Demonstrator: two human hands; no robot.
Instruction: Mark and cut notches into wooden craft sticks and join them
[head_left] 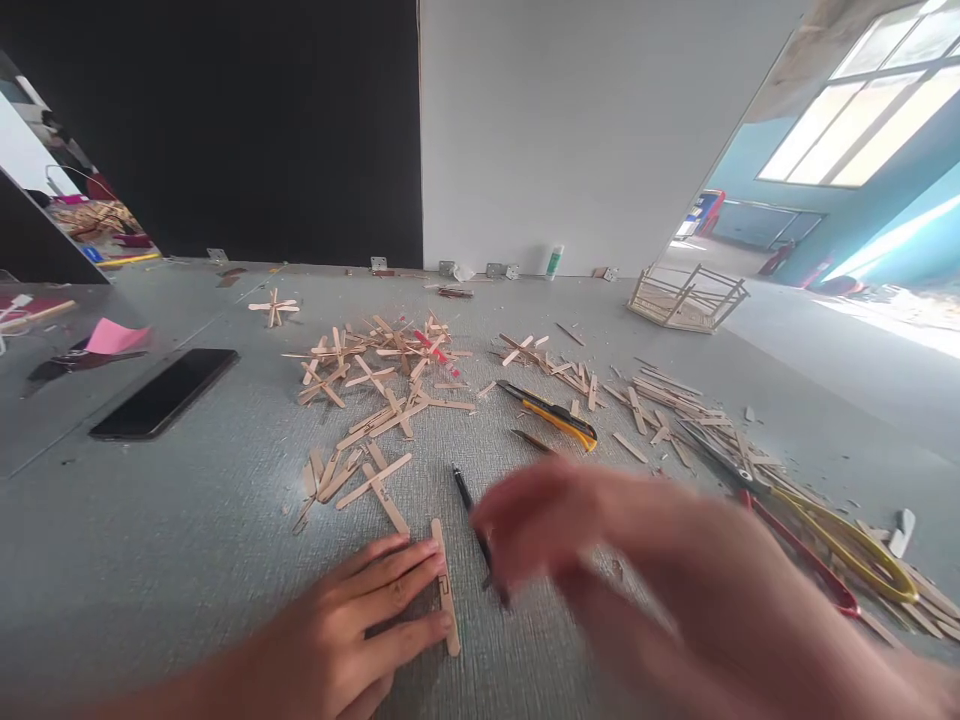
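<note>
My left hand (pixel 352 620) lies flat on the grey table, its stretched fingers pressing against a wooden craft stick (pixel 445 585) that carries a small pen mark. My right hand (pixel 637 570) is smeared by motion just right of the stick, over a black pen (pixel 471 510) that lies on the table; its fingers cannot be made out. A yellow utility knife (pixel 555 413) lies a little beyond the right hand. Scissors with yellow and red handles (pixel 810 530) lie to the right.
Several loose craft sticks and glued crosses (pixel 375 385) are scattered across the middle of the table. A black phone (pixel 165 392) lies at the left beside pink paper (pixel 112 337). A stick frame (pixel 686 297) and a glue tube (pixel 553 262) stand near the back wall.
</note>
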